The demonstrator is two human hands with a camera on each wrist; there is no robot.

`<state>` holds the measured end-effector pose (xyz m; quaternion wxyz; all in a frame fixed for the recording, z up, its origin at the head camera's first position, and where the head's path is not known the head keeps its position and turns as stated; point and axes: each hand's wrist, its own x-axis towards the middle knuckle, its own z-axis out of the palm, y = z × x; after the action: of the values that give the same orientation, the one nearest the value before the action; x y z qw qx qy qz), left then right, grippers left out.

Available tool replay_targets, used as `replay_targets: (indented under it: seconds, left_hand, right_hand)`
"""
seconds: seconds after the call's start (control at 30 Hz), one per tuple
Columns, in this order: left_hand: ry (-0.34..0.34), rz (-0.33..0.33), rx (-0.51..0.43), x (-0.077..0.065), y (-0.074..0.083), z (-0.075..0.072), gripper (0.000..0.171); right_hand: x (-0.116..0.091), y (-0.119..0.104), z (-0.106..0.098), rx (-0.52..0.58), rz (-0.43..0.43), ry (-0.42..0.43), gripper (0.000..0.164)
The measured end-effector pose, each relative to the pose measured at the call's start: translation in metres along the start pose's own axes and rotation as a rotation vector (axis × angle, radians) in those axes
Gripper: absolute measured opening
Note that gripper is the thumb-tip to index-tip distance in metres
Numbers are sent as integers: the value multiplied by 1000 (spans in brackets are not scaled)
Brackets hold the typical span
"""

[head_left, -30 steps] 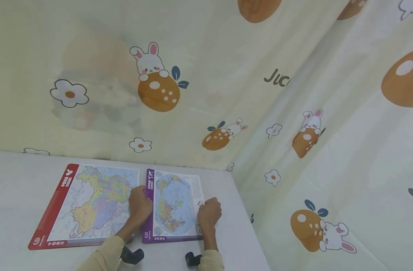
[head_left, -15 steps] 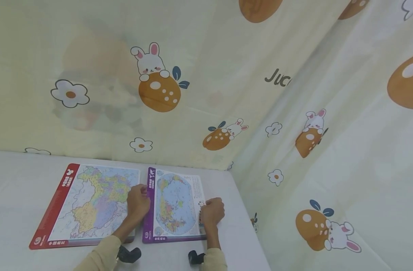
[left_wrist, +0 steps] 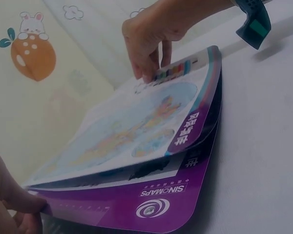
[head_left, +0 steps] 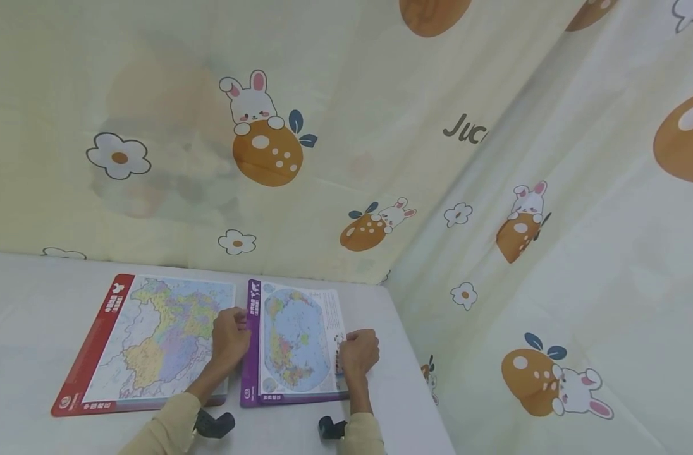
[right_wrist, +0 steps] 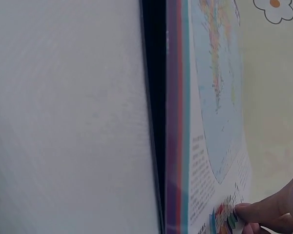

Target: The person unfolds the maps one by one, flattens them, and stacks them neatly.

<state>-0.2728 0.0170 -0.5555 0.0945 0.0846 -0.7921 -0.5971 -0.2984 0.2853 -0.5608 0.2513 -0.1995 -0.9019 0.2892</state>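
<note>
A purple-edged world map sheet (head_left: 301, 338) lies on the table in front of me. My left hand (head_left: 230, 339) pinches its purple left edge, thumb on top in the left wrist view. My right hand (head_left: 360, 352) pinches the opposite edge, with thumb (right_wrist: 254, 212) over the printed flags. The left wrist view shows two layers: the upper map (left_wrist: 122, 126) stands slightly apart from a purple lower layer (left_wrist: 161, 209) bearing the SINOMAPS logo. A dark gap shows beneath it along the near edge.
Left of it lies a red-edged China map (head_left: 170, 344), partly overlapped by my left hand and forearm. Both rest on the white-covered table (head_left: 22, 328). A patterned curtain (head_left: 335, 126) hangs behind and to the right. A dark band (left_wrist: 254, 22) is around the right wrist.
My right hand has shifted slightly right, and the world map a little right with it. The left hand has moved slightly left. The China map has barely moved.
</note>
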Motion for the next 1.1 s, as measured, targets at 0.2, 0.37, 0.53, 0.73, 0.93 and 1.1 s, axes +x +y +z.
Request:
replay_targets:
  seconds: [0.2, 0.37, 0.53, 0.73, 0.93, 1.1]
  left_hand:
    - [-1, -7, 4, 0, -1, -3, 46]
    - [9, 5, 13, 0, -2, -6, 47]
    - [23, 12, 24, 3, -2, -11, 46]
    - [41, 24, 33, 7, -4, -19, 47]
    - [51, 41, 14, 9, -7, -26, 45]
    - [60, 63, 10, 11, -9, -33, 41]
  right_hand:
    - [1, -2, -1, 0, -8, 4, 16]
    - [3, -2, -2, 1, -23, 8, 17]
    - [9, -3, -4, -2, -37, 32, 18]
    - [12, -7, -8, -6, -26, 26, 17]
    - [15, -10, -8, -16, -25, 43, 17]
    - [18, -11, -9, -14, -21, 63, 16]
